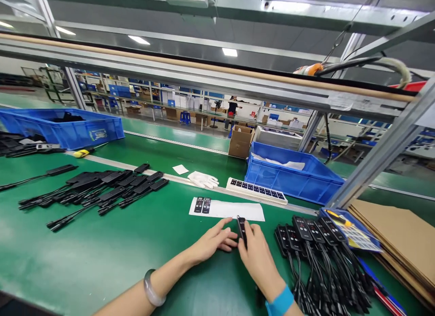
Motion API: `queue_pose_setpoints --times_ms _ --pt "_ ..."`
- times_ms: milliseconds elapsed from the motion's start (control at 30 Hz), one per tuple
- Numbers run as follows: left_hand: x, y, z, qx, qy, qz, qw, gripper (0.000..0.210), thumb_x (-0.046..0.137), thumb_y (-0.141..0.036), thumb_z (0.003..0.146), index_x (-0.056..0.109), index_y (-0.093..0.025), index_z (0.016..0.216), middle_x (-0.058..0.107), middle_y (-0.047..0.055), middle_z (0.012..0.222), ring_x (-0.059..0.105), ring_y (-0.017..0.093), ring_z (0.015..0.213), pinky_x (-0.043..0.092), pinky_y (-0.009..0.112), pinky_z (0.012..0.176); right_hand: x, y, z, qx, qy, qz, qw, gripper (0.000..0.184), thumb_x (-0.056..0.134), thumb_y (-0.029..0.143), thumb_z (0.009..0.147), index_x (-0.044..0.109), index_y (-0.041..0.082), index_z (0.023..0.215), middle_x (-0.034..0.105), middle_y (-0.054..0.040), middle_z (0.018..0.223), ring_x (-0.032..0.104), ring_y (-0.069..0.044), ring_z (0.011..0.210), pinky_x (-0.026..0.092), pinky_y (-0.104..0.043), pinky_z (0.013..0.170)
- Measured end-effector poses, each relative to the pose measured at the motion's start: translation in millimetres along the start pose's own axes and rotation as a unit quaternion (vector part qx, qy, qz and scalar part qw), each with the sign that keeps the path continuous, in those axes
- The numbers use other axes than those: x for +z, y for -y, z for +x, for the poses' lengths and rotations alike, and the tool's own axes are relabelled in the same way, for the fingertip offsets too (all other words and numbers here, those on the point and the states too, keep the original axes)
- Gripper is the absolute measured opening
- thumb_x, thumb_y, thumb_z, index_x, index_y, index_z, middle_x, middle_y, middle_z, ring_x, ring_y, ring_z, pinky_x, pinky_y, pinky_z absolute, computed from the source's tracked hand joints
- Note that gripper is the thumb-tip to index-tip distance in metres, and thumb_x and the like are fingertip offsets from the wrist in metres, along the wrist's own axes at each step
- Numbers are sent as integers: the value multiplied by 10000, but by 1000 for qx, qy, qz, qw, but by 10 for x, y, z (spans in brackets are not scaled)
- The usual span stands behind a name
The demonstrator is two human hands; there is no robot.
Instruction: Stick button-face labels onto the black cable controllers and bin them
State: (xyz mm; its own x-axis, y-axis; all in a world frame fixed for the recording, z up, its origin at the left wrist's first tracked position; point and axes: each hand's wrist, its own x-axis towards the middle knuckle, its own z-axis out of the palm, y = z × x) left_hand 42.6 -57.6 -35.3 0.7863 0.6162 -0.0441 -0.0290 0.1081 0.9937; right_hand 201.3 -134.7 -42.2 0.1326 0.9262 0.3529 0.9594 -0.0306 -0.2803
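In the lower middle, my right hand [255,252] grips a small black controller [241,227] shaped like a remote, with fingers along its right side. My left hand [215,240] is just left of it, fingers apart, the tips close to the controller's edge; whether they touch it I cannot tell. Just beyond lies a white label sheet [234,210] with two black label stickers [202,205] at its left end. To the right of my right hand, several finished-looking black controllers [307,230] with cables lie in a heap, their faces showing printed marks.
More black cabled units [112,184] lie on the green bench [136,261] at left. A white glove [203,179], a label strip [256,190] and a blue bin [292,175] stand beyond. Another blue bin [98,128] is far left. Cardboard sheets [401,243] and a blue tray [370,245] are right.
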Motion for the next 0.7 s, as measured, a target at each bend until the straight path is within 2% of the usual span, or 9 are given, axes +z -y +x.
queue_pose_setpoints --times_ms 67,133,233,333,433,500,567,633,700 --pt "-81 23 0 62 -58 194 977 464 448 -377 887 386 -184 1305 612 115 1088 612 194 917 474 361 835 -59 -128 -22 46 9 -149 988 429 457 89 781 576 46 1191 582 -185 935 605 -297 809 508 -405 697" --pt "-152 40 -1 116 -94 361 921 373 457 -275 868 475 -194 1231 603 100 1104 579 208 967 452 373 880 -115 -261 -60 72 11 -253 965 361 467 36 736 648 8 1048 583 -209 872 602 -320 775 481 -416 659" --pt "-198 42 -1 139 -104 499 849 346 447 -169 835 521 -185 1173 574 100 1163 527 231 1079 422 385 947 -180 -374 -41 81 -10 -310 947 331 439 -9 714 682 27 935 585 -238 867 586 -347 772 443 -424 622" --pt "-208 21 11 119 -117 591 790 339 465 -139 812 535 -188 1141 566 89 1158 534 212 1059 438 339 931 -172 -285 198 33 -18 -213 976 374 454 22 720 665 66 1025 593 -238 917 575 -355 803 427 -433 632" --pt "-278 13 42 60 -192 639 743 360 439 -64 778 544 -141 1114 572 127 1099 548 240 1016 450 371 888 -16 -21 609 -43 6 -76 996 305 475 107 786 674 138 1015 617 -162 913 594 -299 844 443 -392 706" --pt "-370 33 69 22 -255 644 721 424 369 -11 780 509 -87 1174 549 184 1144 522 285 1079 418 453 919 172 178 884 -76 16 -29 997 283 479 128 812 675 175 1011 635 -103 924 611 -234 846 455 -326 748" --pt "-467 73 99 -6 -299 646 702 476 293 14 803 464 -55 1242 517 228 1214 481 311 1159 371 515 962 389 353 1102 -86 11 14 996 293 487 126 814 663 178 1043 643 -82 947 616 -206 862 460 -293 770" --pt "-538 121 124 -21 -319 648 691 493 261 13 820 462 -64 1264 528 233 1221 480 314 1173 364 529 969 586 489 1236 -76 -7 46 996 276 499 136 809 660 154 1033 640 -104 959 606 -232 894 463 -321 778" --pt "-568 159 139 -26 -327 651 685 490 276 -1 829 479 -91 1266 567 215 1179 511 309 1138 386 517 951 715 584 1282 -58 -31 72 995 210 505 160 807 668 141 937 630 -133 936 587 -278 899 463 -375 753"
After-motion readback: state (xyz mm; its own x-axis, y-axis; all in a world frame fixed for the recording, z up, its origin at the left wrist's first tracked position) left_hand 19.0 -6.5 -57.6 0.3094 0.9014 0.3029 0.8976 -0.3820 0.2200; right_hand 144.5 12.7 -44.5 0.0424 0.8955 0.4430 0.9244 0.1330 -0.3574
